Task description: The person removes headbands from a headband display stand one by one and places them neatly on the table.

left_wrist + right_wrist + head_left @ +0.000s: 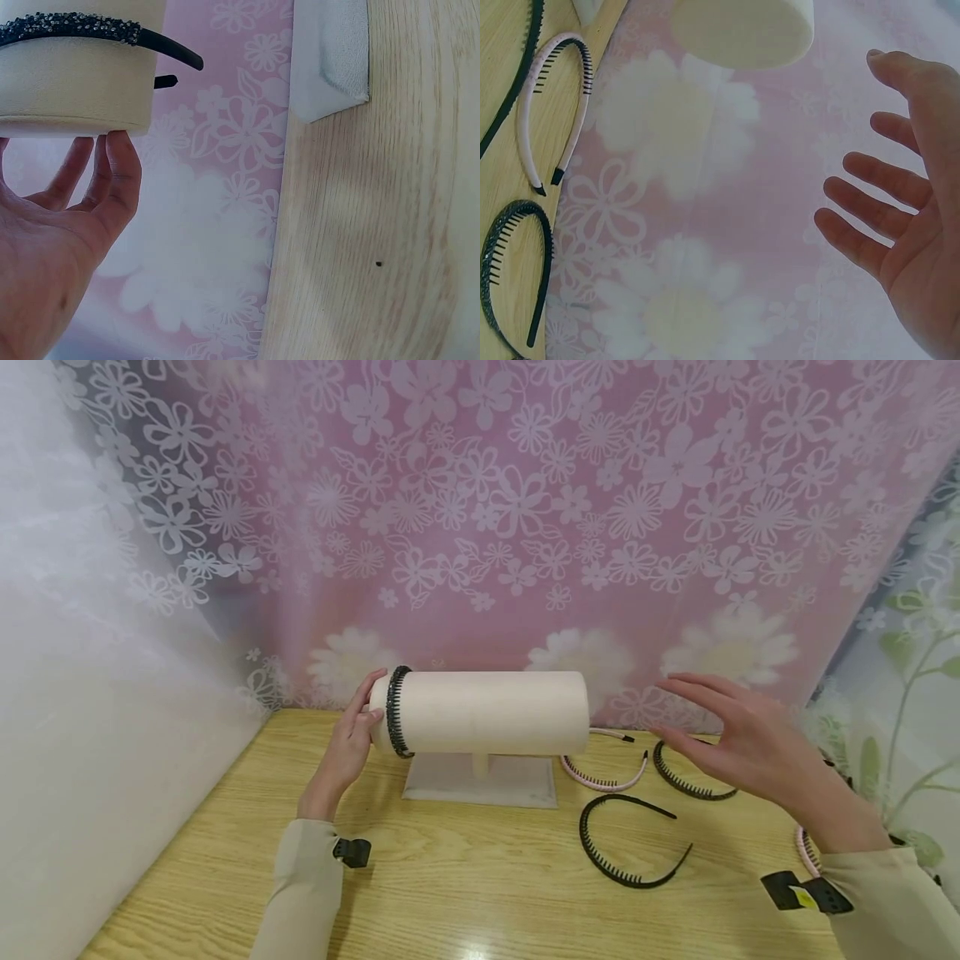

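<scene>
A cream cylindrical headband stand [495, 714] lies level on a post over a grey base [442, 781]. Round its left part sits a black toothed headband [399, 710]; sparkling beads cover its band [82, 26] in the left wrist view. My left hand [347, 756] holds the cylinder's left end, thumb in front and fingers at the rim. Away from the cylinder's right end, my right hand [757, 747] hovers with nothing in it, its fingers spread apart in the right wrist view. Nearest below it is a dark glittery headband [693, 789].
A plain black toothed headband [630, 883] lies at the front right. Behind it is a pink headband [607, 787]; another pink headband [806, 852] is partly hidden by my right arm. A floral curtain [480, 527] hangs behind the wooden table [450, 877].
</scene>
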Demonstrator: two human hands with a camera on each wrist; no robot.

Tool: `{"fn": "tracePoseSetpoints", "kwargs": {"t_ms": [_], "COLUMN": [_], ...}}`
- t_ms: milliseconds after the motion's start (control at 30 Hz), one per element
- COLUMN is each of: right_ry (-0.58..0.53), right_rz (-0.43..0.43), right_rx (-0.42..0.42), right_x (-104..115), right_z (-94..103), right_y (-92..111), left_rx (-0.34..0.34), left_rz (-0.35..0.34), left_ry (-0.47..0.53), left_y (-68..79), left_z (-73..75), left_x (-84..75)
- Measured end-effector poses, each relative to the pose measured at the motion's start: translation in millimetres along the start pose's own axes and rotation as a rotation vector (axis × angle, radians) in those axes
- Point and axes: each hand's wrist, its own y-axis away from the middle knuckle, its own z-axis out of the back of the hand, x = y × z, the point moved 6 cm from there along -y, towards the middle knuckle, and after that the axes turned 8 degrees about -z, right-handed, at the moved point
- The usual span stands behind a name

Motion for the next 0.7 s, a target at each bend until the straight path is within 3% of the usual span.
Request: {"fn": "tracePoseSetpoints", "kwargs": {"t_ms": [700], "right_ry": [-0.132], "right_rz": [0.043], "right_rx": [0.053], "right_x": [39], "right_z": [-21.3], "right_y": [-35], "left_rx": [-0.001], "left_rz": [-0.007], "left_ry": [0.011], "left_y": [0.9], "left_z": [-0.6], "left_x": [-0.2]}}
